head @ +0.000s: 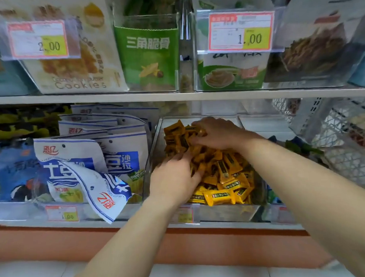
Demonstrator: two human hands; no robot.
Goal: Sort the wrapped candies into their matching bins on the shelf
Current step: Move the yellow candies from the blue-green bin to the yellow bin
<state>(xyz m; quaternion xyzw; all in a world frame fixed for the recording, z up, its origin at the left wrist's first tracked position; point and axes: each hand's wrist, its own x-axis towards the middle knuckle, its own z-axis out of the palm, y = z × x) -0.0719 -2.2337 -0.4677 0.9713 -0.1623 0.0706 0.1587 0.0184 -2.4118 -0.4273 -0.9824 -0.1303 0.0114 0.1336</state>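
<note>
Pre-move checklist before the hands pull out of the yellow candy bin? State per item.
1. Both hands in the right bin: ok. Left hand and right hand are in the clear bin of yellow candies.
2. Grip secure: cannot tell. Fingers are buried in the pile.
3. Only matching candies in the bin: ok in what shows; under the hands cannot tell.
4. Pile inside the rim: ok at the front; candies lean high at the back left.
5. Neighbouring stock settled: not ok. A blue-and-white packet droops over the shelf edge.
</note>
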